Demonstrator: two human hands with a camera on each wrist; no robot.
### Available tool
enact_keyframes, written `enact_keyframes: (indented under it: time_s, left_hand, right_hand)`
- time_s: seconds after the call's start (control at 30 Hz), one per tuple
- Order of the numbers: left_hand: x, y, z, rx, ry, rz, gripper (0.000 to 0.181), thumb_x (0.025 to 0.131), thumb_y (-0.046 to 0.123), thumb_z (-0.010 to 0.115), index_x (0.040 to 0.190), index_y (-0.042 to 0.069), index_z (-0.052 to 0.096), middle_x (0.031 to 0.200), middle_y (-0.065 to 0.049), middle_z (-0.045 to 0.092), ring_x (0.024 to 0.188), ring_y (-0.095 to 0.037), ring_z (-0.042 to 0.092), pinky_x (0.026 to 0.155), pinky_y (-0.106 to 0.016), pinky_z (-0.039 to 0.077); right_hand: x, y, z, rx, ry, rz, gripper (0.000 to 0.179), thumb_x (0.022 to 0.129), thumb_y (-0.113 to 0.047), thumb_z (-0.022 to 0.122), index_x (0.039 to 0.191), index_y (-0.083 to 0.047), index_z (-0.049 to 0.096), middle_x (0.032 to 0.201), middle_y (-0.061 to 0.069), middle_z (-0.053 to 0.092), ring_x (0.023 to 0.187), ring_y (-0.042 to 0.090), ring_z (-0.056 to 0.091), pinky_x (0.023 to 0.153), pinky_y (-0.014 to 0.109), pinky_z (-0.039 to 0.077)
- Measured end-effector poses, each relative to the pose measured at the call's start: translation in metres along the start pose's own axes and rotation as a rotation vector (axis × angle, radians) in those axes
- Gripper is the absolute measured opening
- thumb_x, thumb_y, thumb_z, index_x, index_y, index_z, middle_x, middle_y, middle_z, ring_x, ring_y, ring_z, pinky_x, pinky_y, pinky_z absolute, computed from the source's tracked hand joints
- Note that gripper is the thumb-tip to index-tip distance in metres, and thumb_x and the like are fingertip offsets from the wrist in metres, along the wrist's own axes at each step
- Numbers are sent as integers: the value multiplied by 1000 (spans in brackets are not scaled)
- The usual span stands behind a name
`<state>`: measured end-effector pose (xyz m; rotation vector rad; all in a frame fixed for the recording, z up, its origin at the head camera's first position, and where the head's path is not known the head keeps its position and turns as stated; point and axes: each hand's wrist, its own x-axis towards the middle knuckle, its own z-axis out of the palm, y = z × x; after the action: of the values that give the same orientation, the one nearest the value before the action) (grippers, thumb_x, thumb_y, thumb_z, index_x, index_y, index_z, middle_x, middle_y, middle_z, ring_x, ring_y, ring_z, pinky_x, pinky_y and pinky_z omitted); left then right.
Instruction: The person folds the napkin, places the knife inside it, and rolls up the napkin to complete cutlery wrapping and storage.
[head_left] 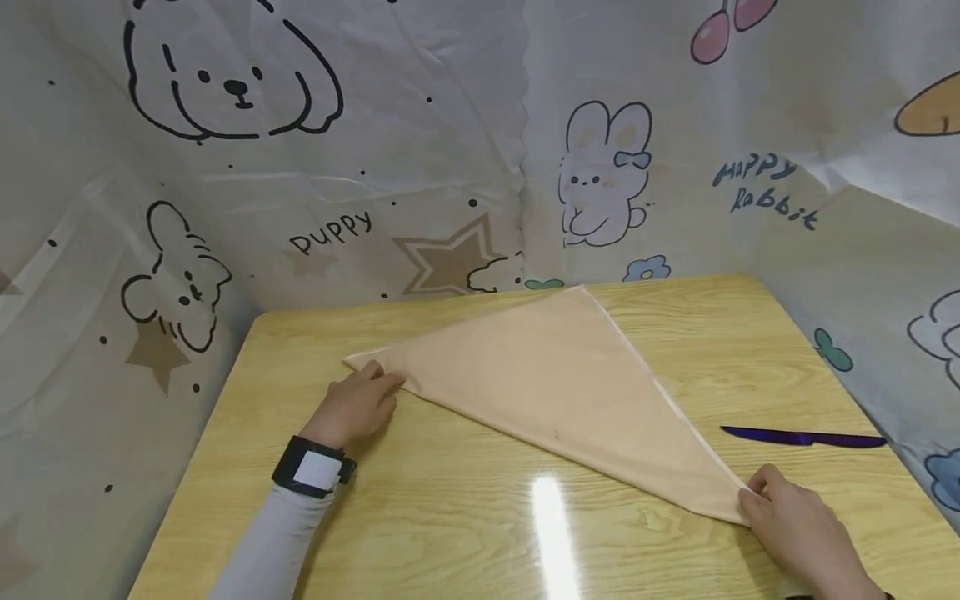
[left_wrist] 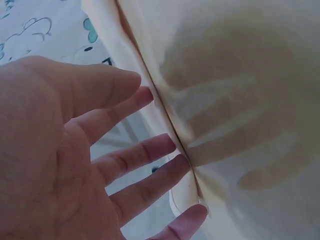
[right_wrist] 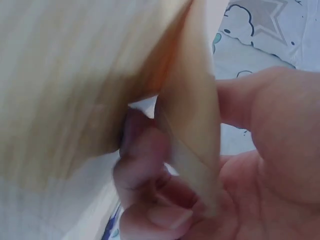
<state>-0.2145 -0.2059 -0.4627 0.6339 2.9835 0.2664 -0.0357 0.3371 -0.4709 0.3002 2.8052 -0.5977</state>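
Observation:
A peach cloth (head_left: 540, 375), folded into a triangle with pale trim, lies on the wooden table. My left hand (head_left: 360, 404) is at its left corner; in the left wrist view the fingers (left_wrist: 145, 152) are extended and spread, tips touching the cloth's edge (left_wrist: 165, 112). At the near right corner, my right hand (head_left: 802, 521) pinches the cloth. The right wrist view has that corner (right_wrist: 190, 115) between the thumb and curled fingers (right_wrist: 142, 160), slightly lifted off the tabletop. A dark purple table knife (head_left: 802, 437) lies beyond my right hand, apart from the cloth.
The light wood table (head_left: 420, 508) carries a bright strip of reflected light near its front. Sheets printed with cartoon animals (head_left: 450, 150) hang behind the table and along both sides. The cloth's far corner reaches almost to the table's back edge.

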Motion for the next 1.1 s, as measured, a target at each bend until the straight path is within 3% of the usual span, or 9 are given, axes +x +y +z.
enact_keyframes:
  time_s: [0.23,0.4,0.53,0.63,0.77,0.83,0.93,1.1]
  left_hand:
    - [-67,4,3,-9,71,-55,37,91,15,61,127,9,66,116,-16,57,95,-31,52,74,-55,47]
    - [-110,15,5,-42,71,-113,32,91,15,62,121,11,70,122,-19,59,109,-36,51,81,-62,47]
    - [-135,26,0,-50,38,-139,26,89,16,65,113,15,73,108,-9,62,98,-28,54,72,-49,49]
    - [-141,28,2,-86,66,-140,26,89,15,66,114,14,74,107,-7,62,96,-25,55,72,-45,48]
    - [-138,21,14,-118,113,-152,39,90,18,65,129,12,65,133,-17,56,118,-36,48,84,-60,44]
    - [-136,16,20,-111,105,-168,46,91,20,65,136,12,59,144,-18,46,127,-39,39,88,-65,39]
    - [-135,10,27,-95,86,-184,48,92,23,64,138,15,57,148,-18,41,129,-39,34,87,-63,36]
    - [-134,8,26,-96,83,-187,50,90,23,67,139,16,57,150,-16,39,128,-37,32,86,-58,33]
  right_hand:
    - [13,-5,-4,3,105,-137,18,96,-18,50,101,-1,56,87,16,68,60,16,54,48,33,40]
    - [25,-14,-6,6,171,-184,18,95,-12,46,105,1,55,77,12,63,51,16,44,44,30,32]
    - [34,-16,-8,6,190,-196,20,93,-8,45,105,4,55,79,16,63,54,17,44,45,30,31]
    - [37,-16,-7,11,130,-153,21,94,-10,43,104,6,52,80,16,60,56,19,44,47,30,32]
    - [37,-13,-4,4,83,-133,21,96,-11,42,103,7,50,69,10,50,53,18,41,47,30,31]
    - [38,-12,-3,4,86,-143,20,97,-11,42,103,7,49,65,7,46,52,17,40,46,30,30]
    - [40,-12,-1,11,87,-156,20,98,-11,43,104,7,47,65,7,45,52,17,40,47,30,30]
    - [43,-13,-2,18,92,-172,20,98,-9,43,107,8,46,75,16,54,57,20,44,49,31,32]
